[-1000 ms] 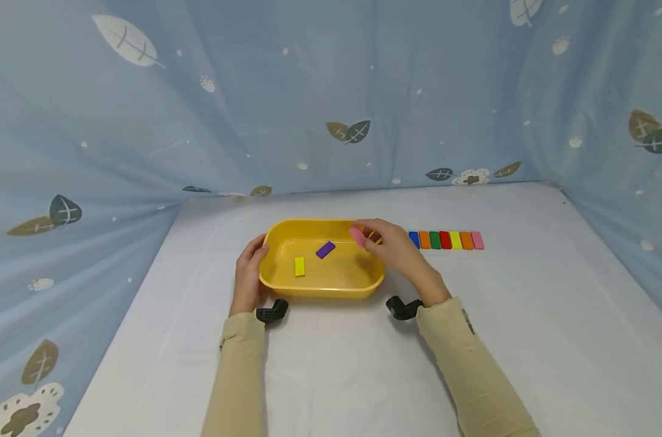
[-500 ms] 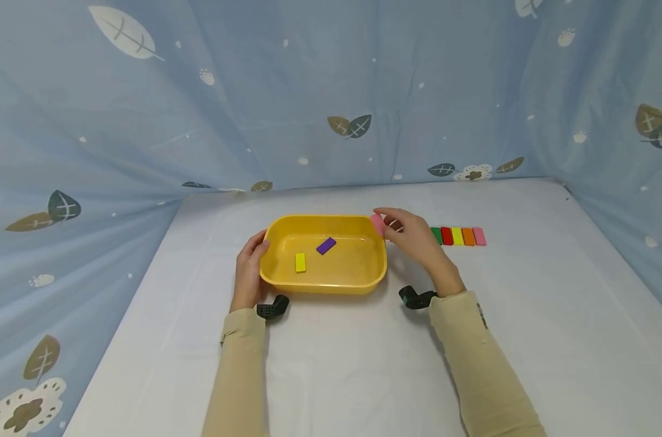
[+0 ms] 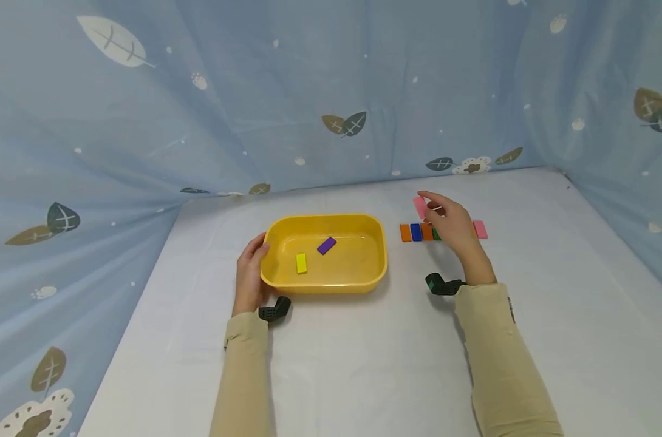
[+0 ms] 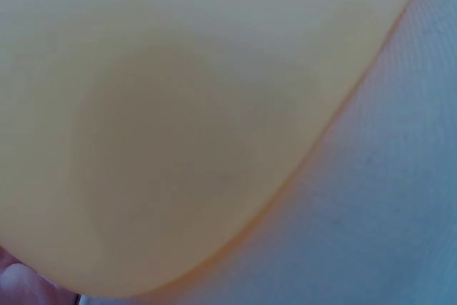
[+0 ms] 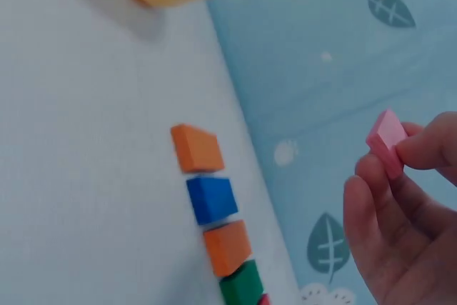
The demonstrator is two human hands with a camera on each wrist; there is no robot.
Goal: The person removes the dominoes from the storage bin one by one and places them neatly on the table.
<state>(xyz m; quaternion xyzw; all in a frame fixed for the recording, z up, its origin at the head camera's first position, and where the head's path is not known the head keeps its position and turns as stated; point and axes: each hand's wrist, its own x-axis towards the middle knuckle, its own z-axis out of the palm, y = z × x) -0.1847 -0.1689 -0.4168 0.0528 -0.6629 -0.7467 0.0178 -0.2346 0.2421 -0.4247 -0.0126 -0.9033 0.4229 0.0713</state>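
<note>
Between thumb and fingers, my right hand point(image 3: 452, 223) pinches a pink block point(image 3: 420, 207), held above the far side of a row of coloured blocks. The right wrist view shows that pink block point(image 5: 388, 142) raised off the table. My left hand point(image 3: 249, 270) grips the left end of a yellow tub point(image 3: 325, 287), thumb over the rim. Inside the tub lie a yellow block point(image 3: 301, 263) and a purple block point(image 3: 327, 245). An orange block point(image 3: 406, 233) forms the row's left end, then a blue block point(image 3: 416, 232). The right hand hides part of the row.
Another pink block point(image 3: 480, 229) marks the row's right end. A white cloth point(image 3: 364, 364) covers the table. Behind it hangs a blue curtain point(image 3: 227, 91) with leaf prints. The tub's wall point(image 4: 164, 141) fills most of the left wrist view.
My right hand has carried the pink block out over the tub's right rim, rightward to the row. The row's left end has come into sight. My left hand stays on the tub.
</note>
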